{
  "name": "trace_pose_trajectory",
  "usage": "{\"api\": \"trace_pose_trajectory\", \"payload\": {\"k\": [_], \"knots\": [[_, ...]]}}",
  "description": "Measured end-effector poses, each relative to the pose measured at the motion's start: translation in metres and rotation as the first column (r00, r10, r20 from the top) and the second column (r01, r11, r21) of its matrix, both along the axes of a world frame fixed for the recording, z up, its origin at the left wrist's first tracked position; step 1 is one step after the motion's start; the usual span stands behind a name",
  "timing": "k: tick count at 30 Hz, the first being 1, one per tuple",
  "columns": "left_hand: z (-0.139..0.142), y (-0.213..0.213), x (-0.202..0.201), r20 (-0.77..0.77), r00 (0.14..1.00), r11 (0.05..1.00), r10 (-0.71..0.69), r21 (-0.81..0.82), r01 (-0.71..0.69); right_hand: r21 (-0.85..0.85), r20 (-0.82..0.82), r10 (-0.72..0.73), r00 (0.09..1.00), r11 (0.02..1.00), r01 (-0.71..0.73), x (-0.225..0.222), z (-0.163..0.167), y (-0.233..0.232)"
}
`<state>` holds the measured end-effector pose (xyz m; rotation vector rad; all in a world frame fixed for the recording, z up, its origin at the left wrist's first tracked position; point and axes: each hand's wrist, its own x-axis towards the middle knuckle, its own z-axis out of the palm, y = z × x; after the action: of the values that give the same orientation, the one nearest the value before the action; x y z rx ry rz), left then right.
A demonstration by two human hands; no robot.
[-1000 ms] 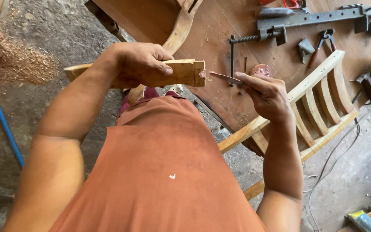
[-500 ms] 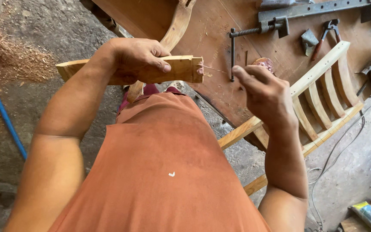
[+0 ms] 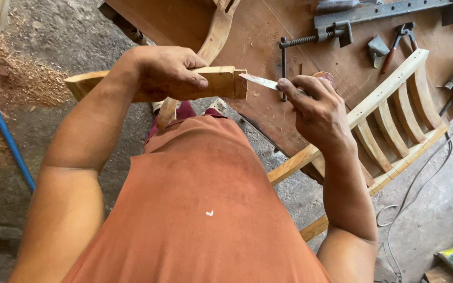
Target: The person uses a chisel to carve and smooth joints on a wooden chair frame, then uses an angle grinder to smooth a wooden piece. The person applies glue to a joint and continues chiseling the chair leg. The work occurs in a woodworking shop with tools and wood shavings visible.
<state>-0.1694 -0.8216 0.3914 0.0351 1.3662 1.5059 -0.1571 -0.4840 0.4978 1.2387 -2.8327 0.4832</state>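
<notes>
**Blade back at the end of the wood block**

The person's left hand is wrapped tight around a pale, squared length of timber, held level in front of the chest above the orange shirt. The right hand pinches a thin, flat metal blade between thumb and fingers, closed firmly on its rear part.

Half a second ago the blade tip was drawn away from the timber and the right hand sat lower and closer to the body; a second ago the tip was near the cut end. Now the tip again lies just beside the timber's end face, seemingly touching or nearly so. In judgement, this reads as a repeated stroke: the end of the piece is being picked at or smeared in short passes, and the work on that face is not finished.

Counted: one timber piece in hand, one blade, two hands at work. On the reddish-brown bench top lie one long steel bar clamp and one pair of red-handled pincers. One slatted wooden chair-back frame leans at the bench, showing about five curved slats. One blue pipe crosses the sawdust-strewn floor.
</notes>
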Motion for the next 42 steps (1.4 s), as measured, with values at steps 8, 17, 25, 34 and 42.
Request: {"api": "trace_pose_trajectory", "payload": {"k": [8, 17, 25, 34, 42], "knots": [[0.002, 0.002, 0.0, -0.08, 0.991, 0.99, -0.109, -0.101, 0.101, 0.059, -0.211, -0.007, 0.977, 0.998, 0.02, -0.002, -0.01, 0.003], [-0.001, 0.005, 0.001, -0.104, 0.983, 0.978, -0.149, -0.163, 0.131, 0.035, -0.136, 0.044, 0.99, 0.999, -0.04, -0.002, -0.014, 0.007], [-0.007, 0.007, -0.002, -0.031, 0.997, 0.995, -0.072, -0.074, 0.069, 0.163, -0.129, 0.078, 0.989, 0.985, -0.057, 0.006, -0.013, 0.006], [-0.007, 0.006, -0.007, 0.028, 0.999, 0.999, -0.025, -0.029, 0.026, 0.098, 0.018, 0.063, 0.998, 0.993, -0.065, 0.015, -0.018, 0.025], [0.001, 0.007, -0.014, 0.017, 0.997, 0.996, -0.081, -0.043, 0.082, -0.184, 0.043, -0.069, 0.997, 0.98, 0.076, 0.0, -0.044, 0.033]]}}
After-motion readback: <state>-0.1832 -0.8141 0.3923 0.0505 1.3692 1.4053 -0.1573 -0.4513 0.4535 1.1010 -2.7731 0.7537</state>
